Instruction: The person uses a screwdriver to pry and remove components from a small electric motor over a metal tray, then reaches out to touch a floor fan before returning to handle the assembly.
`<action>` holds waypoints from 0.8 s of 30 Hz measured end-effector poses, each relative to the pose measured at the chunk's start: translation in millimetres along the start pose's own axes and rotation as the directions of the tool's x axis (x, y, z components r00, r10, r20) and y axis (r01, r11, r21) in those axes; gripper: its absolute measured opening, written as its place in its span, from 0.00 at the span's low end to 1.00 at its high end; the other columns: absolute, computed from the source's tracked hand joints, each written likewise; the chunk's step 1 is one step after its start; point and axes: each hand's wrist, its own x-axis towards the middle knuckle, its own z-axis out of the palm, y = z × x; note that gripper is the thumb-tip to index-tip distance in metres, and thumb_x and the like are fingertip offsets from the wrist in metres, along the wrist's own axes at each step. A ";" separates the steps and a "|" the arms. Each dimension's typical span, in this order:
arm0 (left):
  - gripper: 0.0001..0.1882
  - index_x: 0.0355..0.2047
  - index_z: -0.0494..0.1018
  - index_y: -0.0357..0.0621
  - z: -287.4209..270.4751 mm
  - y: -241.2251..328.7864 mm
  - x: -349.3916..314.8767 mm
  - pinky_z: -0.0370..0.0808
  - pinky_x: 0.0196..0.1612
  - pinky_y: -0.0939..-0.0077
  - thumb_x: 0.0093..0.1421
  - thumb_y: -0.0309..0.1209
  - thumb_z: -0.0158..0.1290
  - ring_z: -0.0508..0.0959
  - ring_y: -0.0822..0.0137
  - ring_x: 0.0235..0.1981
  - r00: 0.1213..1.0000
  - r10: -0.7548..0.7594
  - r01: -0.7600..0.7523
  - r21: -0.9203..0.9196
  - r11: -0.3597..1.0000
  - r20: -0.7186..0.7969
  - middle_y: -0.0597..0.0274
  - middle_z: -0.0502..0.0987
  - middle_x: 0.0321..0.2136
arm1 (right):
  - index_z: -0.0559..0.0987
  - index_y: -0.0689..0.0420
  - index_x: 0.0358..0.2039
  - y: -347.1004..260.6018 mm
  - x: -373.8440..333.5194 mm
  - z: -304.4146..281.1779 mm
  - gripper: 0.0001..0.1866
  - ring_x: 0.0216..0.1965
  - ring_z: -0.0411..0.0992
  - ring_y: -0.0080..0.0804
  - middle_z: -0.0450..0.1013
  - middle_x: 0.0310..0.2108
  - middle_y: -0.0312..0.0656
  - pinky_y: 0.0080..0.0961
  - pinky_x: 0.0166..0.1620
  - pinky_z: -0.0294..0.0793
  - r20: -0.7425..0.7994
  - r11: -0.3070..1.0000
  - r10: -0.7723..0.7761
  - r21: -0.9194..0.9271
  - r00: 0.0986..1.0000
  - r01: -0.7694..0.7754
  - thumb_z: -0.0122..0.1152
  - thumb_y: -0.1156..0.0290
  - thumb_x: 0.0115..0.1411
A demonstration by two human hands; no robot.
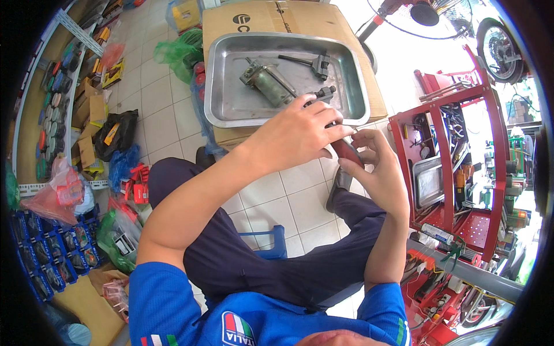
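Observation:
Above the near right corner of a metal tray, both hands are closed on a red and black tool, whose exact kind is largely hidden by my fingers. My left hand wraps over its dark upper part. Lower down, my right hand grips the red body between thumb and fingers. A black knobbed piece shows just beyond my left fingers; whether it joins the tool I cannot tell. In the tray lie a greenish-grey metal cylinder with end fittings and a dark metal part with a long rod.
The tray rests on a cardboard box. A blue plastic stool is between my legs on the tiled floor. At right stands a red tool cart with tools; a fan is beyond it. Shelves of goods and bags line the left.

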 end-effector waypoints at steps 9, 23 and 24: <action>0.18 0.43 0.77 0.49 6.5 -0.5 0.8 0.67 0.62 0.55 0.51 0.33 0.65 0.77 0.64 0.49 0.998 0.016 -0.012 0.071 0.997 -0.053 0.66 0.77 0.42 | 0.75 0.61 0.52 -4.6 0.8 0.1 0.26 0.39 0.80 0.31 0.78 0.45 0.47 0.29 0.44 0.78 0.068 0.998 0.039 0.054 0.997 -0.043 0.74 0.67 0.55; 0.21 0.45 0.76 0.49 2.7 -0.8 1.2 0.68 0.62 0.55 0.50 0.34 0.66 0.76 0.64 0.51 1.000 -0.030 0.030 0.070 0.997 -0.002 0.67 0.77 0.45 | 0.74 0.59 0.55 -10.1 -1.7 -1.4 0.25 0.39 0.79 0.27 0.76 0.36 0.43 0.27 0.43 0.78 0.033 0.965 0.143 0.217 0.989 -0.146 0.70 0.71 0.58; 0.21 0.45 0.76 0.49 5.5 -0.7 1.3 0.68 0.61 0.56 0.50 0.34 0.66 0.77 0.64 0.51 1.000 -0.029 0.029 0.081 0.996 -0.005 0.66 0.78 0.44 | 0.74 0.59 0.55 -9.6 -1.6 -0.5 0.25 0.39 0.79 0.27 0.76 0.36 0.43 0.28 0.43 0.78 0.034 0.958 0.148 0.242 0.988 -0.152 0.70 0.71 0.58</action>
